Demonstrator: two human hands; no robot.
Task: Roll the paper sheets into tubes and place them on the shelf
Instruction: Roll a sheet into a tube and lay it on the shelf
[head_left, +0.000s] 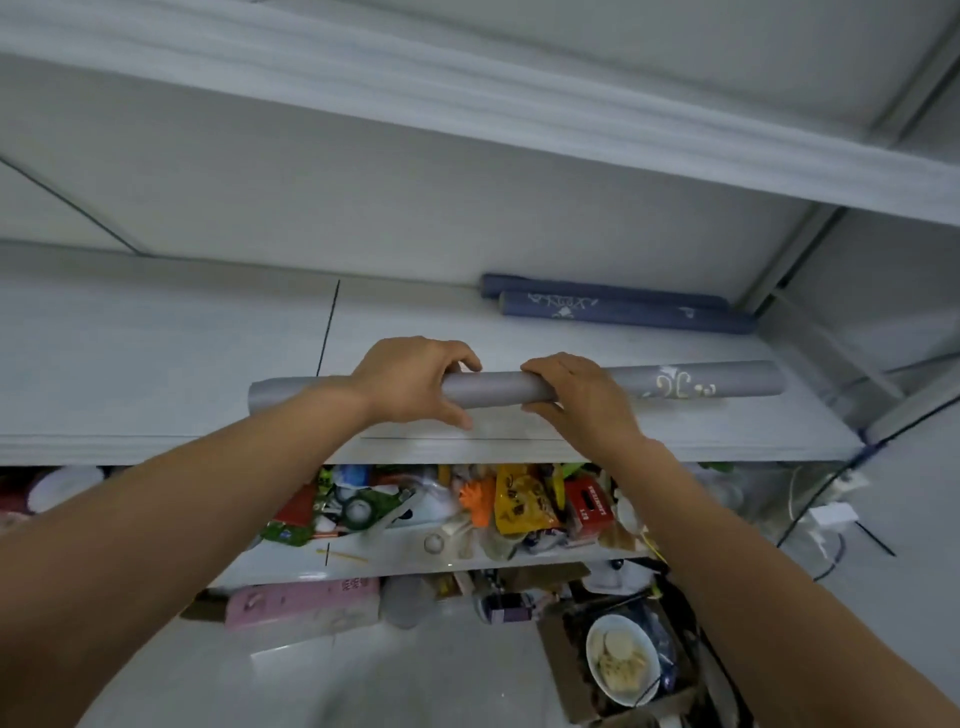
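No text is legible. White lettering is noted on a red box (589, 506), inverted and too blurred. Dark marks on a yellow packet (519, 501) and a pale motif on the grey paper tube (685, 387) are undeciphered.

A rolled grey paper tube (488, 391) with a pale ornament is seen level along the white shelf (156, 364)'s front, while two blue tubes (623, 312) are laid touching at its back.
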